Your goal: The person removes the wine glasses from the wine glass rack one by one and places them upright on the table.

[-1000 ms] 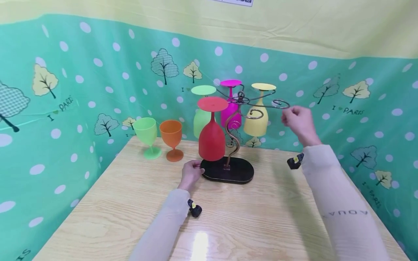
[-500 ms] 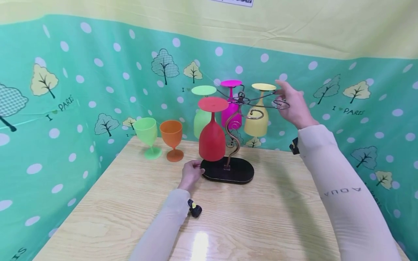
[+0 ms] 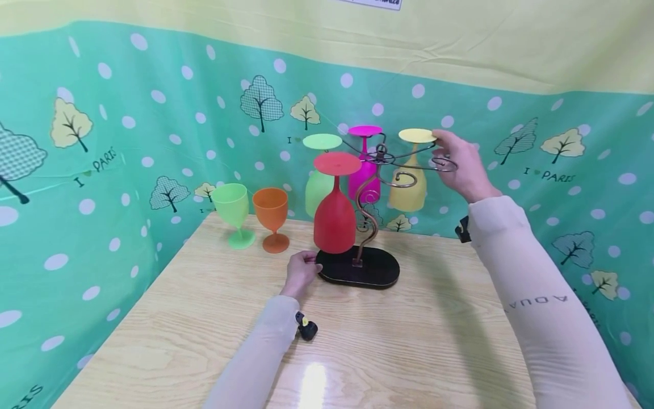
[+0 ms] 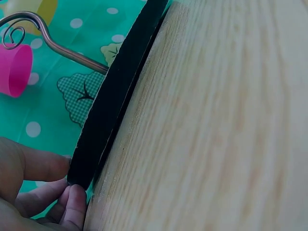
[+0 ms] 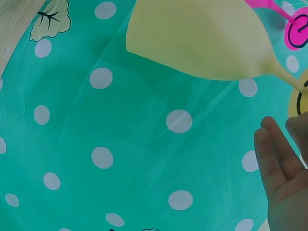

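A metal goblet rack (image 3: 368, 207) with scrolled arms stands on a black oval base (image 3: 375, 271). Goblets hang upside down from it: yellow (image 3: 409, 190), magenta (image 3: 364, 182), light green (image 3: 317, 190) and, in front, red (image 3: 334, 224). My left hand (image 3: 300, 271) pinches the left end of the base; in the left wrist view thumb and fingers lie on either side of its edge (image 4: 113, 103). Up at the yellow goblet's foot, my right hand (image 3: 462, 165) pinches the rim between thumb and finger. In the right wrist view the contact is partly cut off, and the other fingers (image 5: 276, 159) extend.
A green goblet (image 3: 232, 207) and an orange goblet (image 3: 272, 210) stand upright at the back left of the wooden table (image 3: 368, 341). One curled rack arm (image 3: 443, 163) passes close below my right hand. A patterned cloth (image 3: 168, 125) hangs behind.
My right hand has come up and left from beside the free rack arm, its fingers unfolding, to the yellow goblet's foot. The left hand keeps its place at the base.
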`<state>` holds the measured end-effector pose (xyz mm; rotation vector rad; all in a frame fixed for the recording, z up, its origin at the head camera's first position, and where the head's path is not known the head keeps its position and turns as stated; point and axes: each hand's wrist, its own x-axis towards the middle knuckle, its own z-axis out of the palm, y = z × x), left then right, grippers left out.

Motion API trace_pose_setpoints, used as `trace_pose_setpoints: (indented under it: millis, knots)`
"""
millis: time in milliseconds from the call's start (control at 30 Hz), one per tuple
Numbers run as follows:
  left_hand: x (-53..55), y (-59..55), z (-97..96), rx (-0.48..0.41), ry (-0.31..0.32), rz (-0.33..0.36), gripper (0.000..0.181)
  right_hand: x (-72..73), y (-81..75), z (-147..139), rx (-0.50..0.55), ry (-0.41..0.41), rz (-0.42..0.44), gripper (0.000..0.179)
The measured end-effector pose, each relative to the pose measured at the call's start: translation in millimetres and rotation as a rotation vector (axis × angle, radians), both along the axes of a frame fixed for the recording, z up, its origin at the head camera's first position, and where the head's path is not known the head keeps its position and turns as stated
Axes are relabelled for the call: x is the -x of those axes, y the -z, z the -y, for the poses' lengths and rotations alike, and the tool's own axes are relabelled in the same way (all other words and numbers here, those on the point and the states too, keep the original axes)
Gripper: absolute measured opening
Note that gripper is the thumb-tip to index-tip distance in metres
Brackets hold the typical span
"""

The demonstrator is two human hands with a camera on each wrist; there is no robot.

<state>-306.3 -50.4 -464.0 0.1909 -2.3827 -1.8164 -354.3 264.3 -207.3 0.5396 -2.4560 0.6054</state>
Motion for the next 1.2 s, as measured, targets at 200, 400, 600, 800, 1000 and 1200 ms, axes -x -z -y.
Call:
trace_pose_setpoints:
  millis: [200,400,600,800,1000,1200]
  knots:
    - [0.8,1.1,0.0,0.005,-0.006,0.003,0.03,-1.3,-0.9,1,-0.002,0.046,-0.107,0.043]
    - [0.1,0.2,-0.5,0.0,-0.006,0.001,0.03,-3.4,-1.5,0,0.041,0.082,-0.142,0.032]
    - [0.4,0.6,0.5,-0.006,-0.006,-0.001,0.03,-2.5,-1.4,0,0.075,0.103,-0.231,0.028]
    - [0.5,1.0,0.8,0.008,0.003,-0.018,0.031,-3.8,-4.4,-1,0.089,0.107,-0.289,0.024]
    - [0.6,1.2,1.4,0.014,0.003,-0.017,0.033,-5.2,-11.0,-2,0.067,0.098,-0.301,0.024]
    - [1.0,1.1,1.5,0.011,0.009,-0.005,0.032,-9.4,-21.7,-4,0.019,0.09,-0.238,0.024]
